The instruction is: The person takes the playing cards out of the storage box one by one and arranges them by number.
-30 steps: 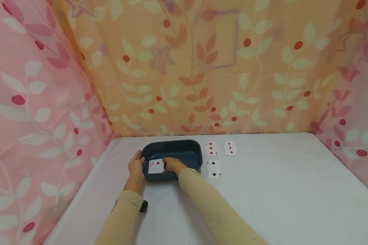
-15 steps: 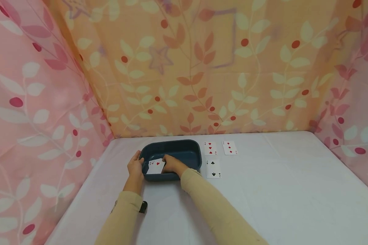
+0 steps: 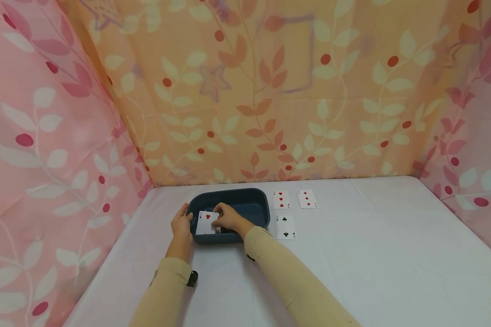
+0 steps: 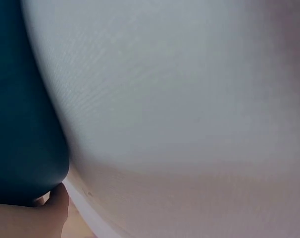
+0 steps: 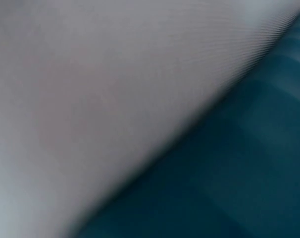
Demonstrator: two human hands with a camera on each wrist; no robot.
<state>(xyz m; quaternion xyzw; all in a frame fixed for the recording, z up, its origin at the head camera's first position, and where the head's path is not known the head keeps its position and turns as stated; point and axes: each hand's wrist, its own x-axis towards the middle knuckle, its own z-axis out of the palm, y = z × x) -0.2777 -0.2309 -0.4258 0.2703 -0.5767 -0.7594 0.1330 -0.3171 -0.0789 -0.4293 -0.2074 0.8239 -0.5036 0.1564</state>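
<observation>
Three playing cards lie face up on the white table [image 3: 352, 254] right of the dark blue tub [image 3: 245, 200]. Inside it the right hand [image 3: 229, 220] pinches a heart card [image 3: 207, 222], lifting it, while the left hand [image 3: 182, 225] grips the tub's rim; next, I judge, the card must clear the near wall

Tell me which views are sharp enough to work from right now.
Head view: evenly lit, sharp; the card pinched by the right hand over the tray reads clearly. Left wrist view: soft, close-up tray wall and cloth. Right wrist view: heavily blurred, unusable.
</observation>
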